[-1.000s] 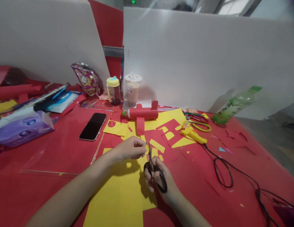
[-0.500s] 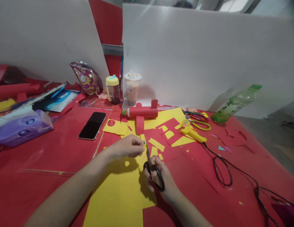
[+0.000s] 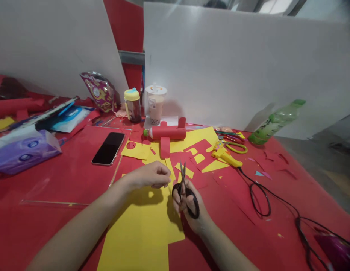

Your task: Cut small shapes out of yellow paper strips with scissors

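In the head view, my right hand (image 3: pixel 200 221) grips a pair of black-handled scissors (image 3: pixel 183 178), its fingers through the loops. The blades point away from me and stand a little apart. Just left of them my left hand (image 3: pixel 157 175) is closed in a pinch; whatever lies between its fingertips is too small to make out. Beneath both hands spreads a large sheet of yellow paper (image 3: pixel 138 233). Beyond them lies a red paper-wrapped bottle (image 3: pixel 171 133) on its side, with red paper strips and a green cap. Yellow paper offcuts (image 3: pixel 186 171) lie around the scissor tips.
A phone (image 3: pixel 108 148) and a purple tissue pack (image 3: pixel 28 150) lie to the left. At the back stand a yellow-lidded bottle (image 3: pixel 132 105) and a milk tea cup (image 3: pixel 156 107). A yellow glue gun (image 3: pixel 227 156) trails a black cord (image 3: pixel 272 193) rightward, near a green bottle (image 3: pixel 272 126).
The scissors have swung more upright and shifted slightly right, away from my left hand, and their blades now show spread. My left hand stays pinched. The whole view has shifted slightly.
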Available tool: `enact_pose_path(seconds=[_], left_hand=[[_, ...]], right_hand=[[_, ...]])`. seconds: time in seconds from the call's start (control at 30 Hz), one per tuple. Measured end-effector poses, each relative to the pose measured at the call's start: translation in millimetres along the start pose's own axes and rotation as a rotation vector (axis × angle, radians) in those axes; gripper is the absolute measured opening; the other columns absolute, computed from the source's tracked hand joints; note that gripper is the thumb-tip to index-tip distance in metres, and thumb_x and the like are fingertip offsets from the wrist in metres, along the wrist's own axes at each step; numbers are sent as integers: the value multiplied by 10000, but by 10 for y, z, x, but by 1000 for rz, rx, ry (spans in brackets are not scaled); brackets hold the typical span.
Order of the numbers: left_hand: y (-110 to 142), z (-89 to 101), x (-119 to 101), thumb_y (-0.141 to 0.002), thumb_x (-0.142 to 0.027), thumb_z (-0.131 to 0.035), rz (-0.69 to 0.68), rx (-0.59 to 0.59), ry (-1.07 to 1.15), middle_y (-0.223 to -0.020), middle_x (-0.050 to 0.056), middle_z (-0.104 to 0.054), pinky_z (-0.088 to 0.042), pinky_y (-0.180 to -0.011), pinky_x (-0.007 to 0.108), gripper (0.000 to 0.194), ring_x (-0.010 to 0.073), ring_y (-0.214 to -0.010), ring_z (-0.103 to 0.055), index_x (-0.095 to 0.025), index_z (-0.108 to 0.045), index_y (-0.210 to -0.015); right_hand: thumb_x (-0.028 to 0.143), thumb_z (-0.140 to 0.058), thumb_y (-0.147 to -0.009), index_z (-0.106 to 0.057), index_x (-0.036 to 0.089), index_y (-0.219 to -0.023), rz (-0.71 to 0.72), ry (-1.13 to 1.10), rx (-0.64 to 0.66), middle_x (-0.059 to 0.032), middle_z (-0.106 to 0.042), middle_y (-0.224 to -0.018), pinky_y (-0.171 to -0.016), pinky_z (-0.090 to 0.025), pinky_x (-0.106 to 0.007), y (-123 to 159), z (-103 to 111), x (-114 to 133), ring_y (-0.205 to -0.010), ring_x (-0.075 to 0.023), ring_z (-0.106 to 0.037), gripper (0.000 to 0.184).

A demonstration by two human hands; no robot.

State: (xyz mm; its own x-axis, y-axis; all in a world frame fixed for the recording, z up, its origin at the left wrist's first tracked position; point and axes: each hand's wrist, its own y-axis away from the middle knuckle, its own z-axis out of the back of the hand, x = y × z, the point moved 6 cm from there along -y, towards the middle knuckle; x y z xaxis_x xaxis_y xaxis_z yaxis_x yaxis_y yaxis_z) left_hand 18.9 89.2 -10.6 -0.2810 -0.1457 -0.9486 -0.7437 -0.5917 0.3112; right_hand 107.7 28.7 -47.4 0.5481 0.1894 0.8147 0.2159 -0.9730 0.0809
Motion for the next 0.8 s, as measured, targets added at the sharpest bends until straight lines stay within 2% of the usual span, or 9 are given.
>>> enact_pose_path(seconds=[0.1, 0.23, 0.37, 0.53, 0.63, 0.8], left_hand=[[-8, -90, 46, -620, -153, -428, 36, 109, -49, -375, -77, -329, -226, -369, 178, 152, 42, -348, -277, -156, -420, -469], [-22, -194, 77, -571, -120, -405, 37, 229, -197, -385, -76, -311, -215, -375, 185, 121, 50, -361, -271, -163, -405, -458], [-30, -215, 50, -566, -123, -423, -25, 239, -356, -399, -67, -282, -175, -383, 202, 155, 53, -385, -233, -164, -360, -429], [-9, -222, 86, -572, -126, -425, -16, 284, -443, -417, -60, -262, -176, -381, 212, 167, 63, -390, -234, -172, -331, -442], [-9, -184, 95, -594, -137, -436, -37, 257, -494, -435, -57, -283, -195, -382, 201, 166, 64, -403, -261, -170, -353, -454], [-45, -148, 82, -688, -255, -464, -48, 180, -516, -457, -56, -392, -246, -397, 172, 199, 63, -417, -348, -164, -420, -516]], right_hand=[[462, -659, -615, -369, 214, -719, 75, 51, -56, 66, -483, -620, -462, -371, -199, -6, 27, 57, -467, -64, -464, 395], [252, -695, -603, -347, 219, -718, 45, 181, -167, 66, -540, -651, -481, -402, -208, -10, 88, 55, -477, -69, -499, 368], [192, -689, -580, -323, 226, -709, 0, 257, -159, 85, -536, -606, -468, -406, -209, 3, 75, 41, -457, -75, -504, 389], [115, -671, -557, -324, 230, -708, -58, 299, -147, 105, -488, -559, -450, -385, -182, 21, 40, 29, -459, -62, -453, 395], [101, -645, -560, -312, 230, -689, -71, 284, -186, 117, -431, -527, -414, -350, -162, 11, 58, 22, -429, -52, -396, 380], [96, -632, -558, -329, 234, -699, 38, 262, -329, 104, -453, -564, -431, -347, -156, -15, 200, 61, -453, -57, -408, 362]])
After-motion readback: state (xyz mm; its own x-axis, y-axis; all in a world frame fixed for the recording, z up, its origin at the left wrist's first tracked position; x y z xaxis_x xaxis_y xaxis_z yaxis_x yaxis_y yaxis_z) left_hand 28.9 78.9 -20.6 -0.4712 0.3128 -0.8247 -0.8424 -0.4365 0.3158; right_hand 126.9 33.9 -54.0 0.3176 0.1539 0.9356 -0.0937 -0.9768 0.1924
